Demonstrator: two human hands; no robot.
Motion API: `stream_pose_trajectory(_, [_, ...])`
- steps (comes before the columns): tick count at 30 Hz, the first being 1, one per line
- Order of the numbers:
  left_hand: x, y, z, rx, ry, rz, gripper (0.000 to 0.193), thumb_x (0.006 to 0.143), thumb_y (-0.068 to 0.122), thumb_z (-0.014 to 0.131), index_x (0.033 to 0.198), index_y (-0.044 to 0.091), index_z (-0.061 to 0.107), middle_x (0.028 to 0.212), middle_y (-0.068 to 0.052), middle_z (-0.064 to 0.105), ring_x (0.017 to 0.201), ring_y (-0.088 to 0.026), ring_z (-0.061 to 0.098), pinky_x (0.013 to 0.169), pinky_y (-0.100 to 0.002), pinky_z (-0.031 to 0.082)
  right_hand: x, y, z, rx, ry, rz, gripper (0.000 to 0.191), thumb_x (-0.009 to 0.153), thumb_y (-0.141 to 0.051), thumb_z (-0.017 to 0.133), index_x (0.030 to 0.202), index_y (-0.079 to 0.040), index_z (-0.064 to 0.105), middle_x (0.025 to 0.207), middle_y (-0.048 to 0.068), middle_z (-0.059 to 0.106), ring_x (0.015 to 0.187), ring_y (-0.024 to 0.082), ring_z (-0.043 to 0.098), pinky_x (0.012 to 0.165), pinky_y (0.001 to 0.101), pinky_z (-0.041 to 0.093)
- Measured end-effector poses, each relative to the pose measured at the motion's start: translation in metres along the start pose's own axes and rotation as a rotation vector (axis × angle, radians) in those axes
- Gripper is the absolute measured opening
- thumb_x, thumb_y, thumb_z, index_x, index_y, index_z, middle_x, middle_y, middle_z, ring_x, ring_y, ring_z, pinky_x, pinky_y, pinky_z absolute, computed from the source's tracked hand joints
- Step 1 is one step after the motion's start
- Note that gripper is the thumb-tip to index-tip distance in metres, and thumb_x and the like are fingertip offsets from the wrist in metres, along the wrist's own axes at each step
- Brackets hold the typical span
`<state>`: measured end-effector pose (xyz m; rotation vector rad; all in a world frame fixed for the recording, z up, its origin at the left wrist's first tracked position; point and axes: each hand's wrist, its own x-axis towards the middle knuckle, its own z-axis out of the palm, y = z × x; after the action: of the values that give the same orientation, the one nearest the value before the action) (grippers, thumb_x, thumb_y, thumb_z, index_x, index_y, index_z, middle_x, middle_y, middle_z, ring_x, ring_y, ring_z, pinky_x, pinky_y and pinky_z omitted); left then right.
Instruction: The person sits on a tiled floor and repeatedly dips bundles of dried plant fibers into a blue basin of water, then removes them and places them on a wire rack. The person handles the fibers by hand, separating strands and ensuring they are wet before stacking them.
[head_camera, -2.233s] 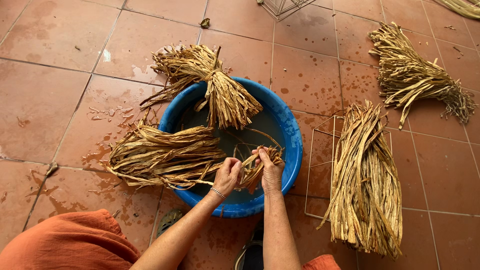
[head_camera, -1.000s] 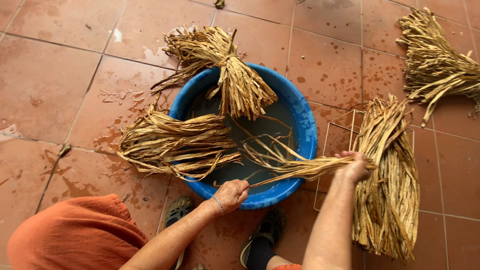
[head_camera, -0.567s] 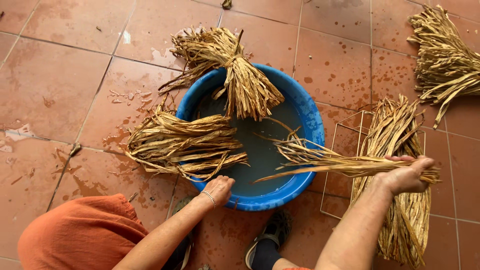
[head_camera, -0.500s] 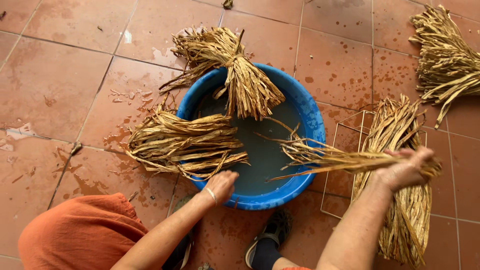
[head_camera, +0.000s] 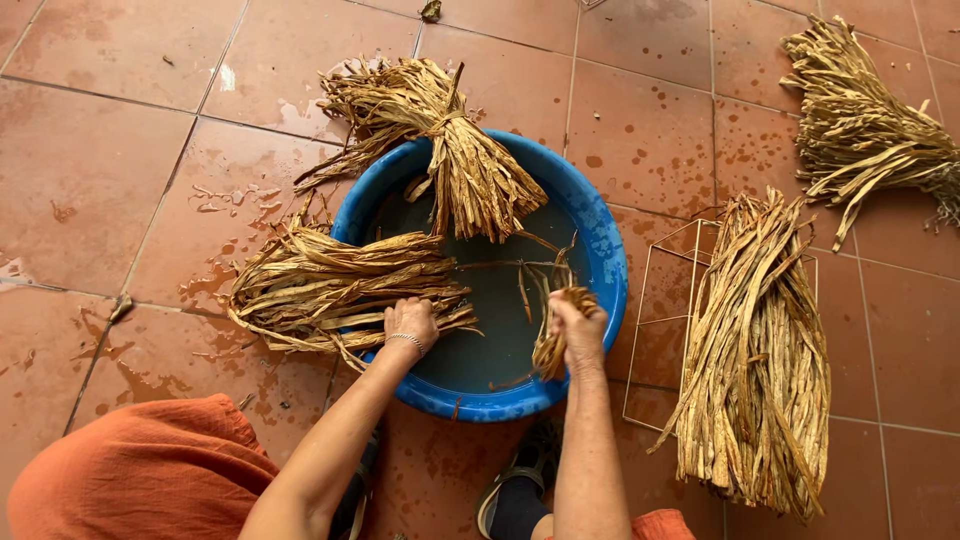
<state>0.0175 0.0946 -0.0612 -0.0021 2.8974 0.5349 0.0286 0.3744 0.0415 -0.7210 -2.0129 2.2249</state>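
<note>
Both forearms reach in from 6 o'clock over the blue basin (head_camera: 600, 240): right hand (head_camera: 580, 322) clenched round a small tuft of dry strips (head_camera: 552, 340) above the water at the basin's 4 o'clock; left hand (head_camera: 410, 322), palm down, fingers curled onto a fanned bundle (head_camera: 330, 285) lying across the rim at 9 o'clock, though its grip underneath is hidden. A tied bundle (head_camera: 465, 160) leans in at 12 o'clock; the elbows and the orange garment (head_camera: 140, 470) are cut off at the frame's bottom edge.
</note>
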Motion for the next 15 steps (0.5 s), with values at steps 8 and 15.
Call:
stream_pose_trajectory(8, [-0.034,0.037,-0.031,-1.086,-0.137,-0.093,0.02,0.099,0.014,0.06,0.112,0.003,0.07,0.073,-0.006,0.072,0.059,-0.011,0.063,0.055,-0.027,0.053,-0.023,0.012,0.045,-0.014,-0.296,0.171,0.028,0.09,-0.022,0.074,0.109,-0.002,0.074,0.095,0.014,0.08,0.058,0.012,0.066,0.051,0.0257,0.055])
stream_pose_trajectory(15, [-0.056,0.054,-0.032,-1.166,-0.211,0.088,0.039,0.097,0.007,0.056,0.135,0.012,0.064,0.082,-0.001,0.072,0.065,-0.006,0.062,0.059,-0.024,0.055,-0.034,-0.003,0.049,0.165,-0.222,0.128,0.032,0.095,-0.026,0.072,0.113,0.001,0.073,0.1,0.017,0.079,0.06,0.012,0.066,0.049,0.027,0.055])
